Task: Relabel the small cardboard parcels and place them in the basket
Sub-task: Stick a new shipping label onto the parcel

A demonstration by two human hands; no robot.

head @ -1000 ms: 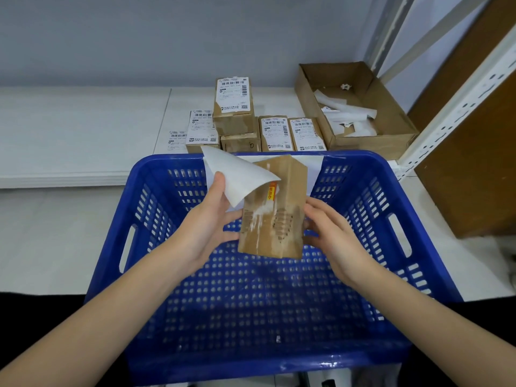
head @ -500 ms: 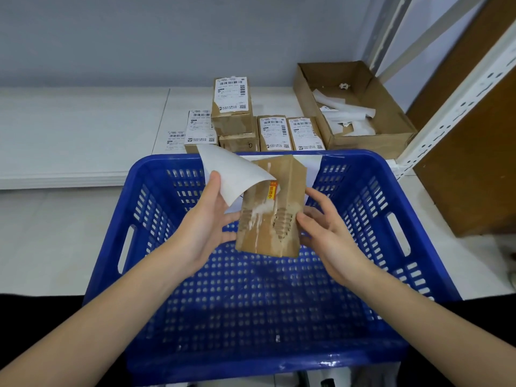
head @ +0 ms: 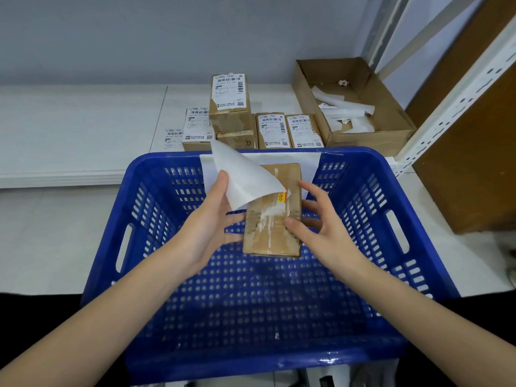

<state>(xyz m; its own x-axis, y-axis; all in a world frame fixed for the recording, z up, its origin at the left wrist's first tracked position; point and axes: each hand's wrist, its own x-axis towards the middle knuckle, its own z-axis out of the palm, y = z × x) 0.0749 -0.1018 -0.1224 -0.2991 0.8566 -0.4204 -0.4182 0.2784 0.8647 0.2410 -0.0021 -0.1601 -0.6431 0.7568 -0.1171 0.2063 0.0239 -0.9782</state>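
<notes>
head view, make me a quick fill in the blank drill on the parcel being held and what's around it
1. The brown cardboard parcel is held above the perforated plastic basket, whose colour is ____.
2. The left hand peels a white paper label off the parcel while the ____ hand steadies it.
3. The open cardboard box at the back right holds scraps of white ____.
4. The labelled cardboard parcels wait ____ the basket.

Missing words: blue; right; paper; behind
</notes>
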